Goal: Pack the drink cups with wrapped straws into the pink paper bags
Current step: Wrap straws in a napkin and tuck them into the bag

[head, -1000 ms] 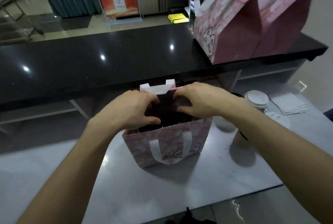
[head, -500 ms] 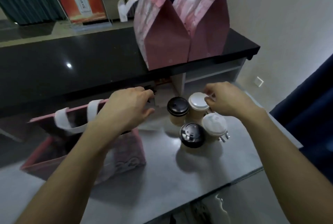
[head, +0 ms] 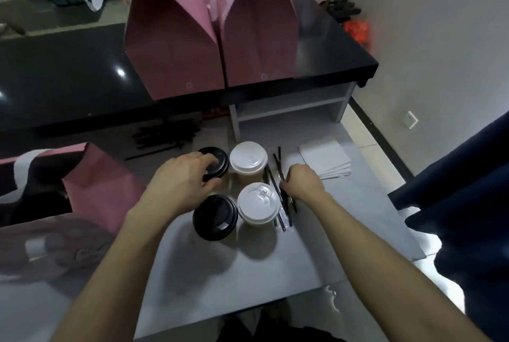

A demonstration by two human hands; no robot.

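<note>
Several paper cups stand together on the grey table. My left hand (head: 183, 180) curls over the far black-lidded cup (head: 217, 161) and grips its lid. In front of it stands the near black-lidded cup (head: 214, 217). To their right are the far white-lidded cup (head: 248, 160) and the near white-lidded cup (head: 258, 203). Wrapped straws (head: 283, 212) lie just right of the cups, and my right hand (head: 301, 183) pinches them. An open pink paper bag (head: 102, 190) with a white handle stands at the left.
Two closed pink bags (head: 176, 39) stand on the black counter (head: 55, 74) behind. A pile of dark straws (head: 165, 135) lies under the counter's edge. White napkins (head: 327, 158) lie at the right. A dark blue curtain (head: 468, 190) hangs at the far right.
Both hands left the open bag's rim. The view swung right to the cups; my left hand came down on the far black lid and my right hand dropped onto the straws.
</note>
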